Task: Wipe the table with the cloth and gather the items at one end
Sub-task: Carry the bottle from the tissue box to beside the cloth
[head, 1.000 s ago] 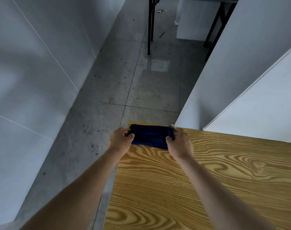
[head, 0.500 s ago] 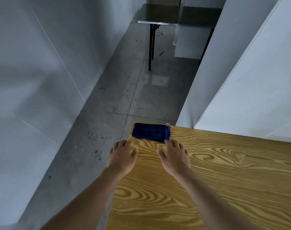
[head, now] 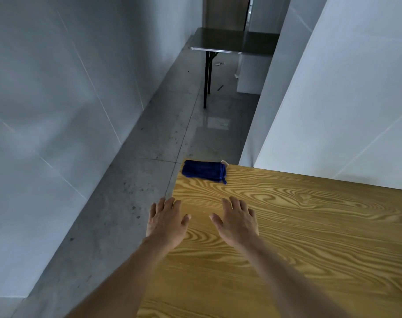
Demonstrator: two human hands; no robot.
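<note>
Nowhere does any readable writing or brand show; a small pale tag (head: 224,163) pokes out at the far right end of the folded blue cloth (head: 204,171), too small to read. Both hands are spread flat, palms down, holding nothing: the left hand (head: 166,222) sits over the counter's left edge (partly above the grey floor (head: 117,214)), the right hand (head: 238,222) over the wood-grain counter (head: 310,249). The cloth lies at the counter's far left corner, apart from both hands.
</note>
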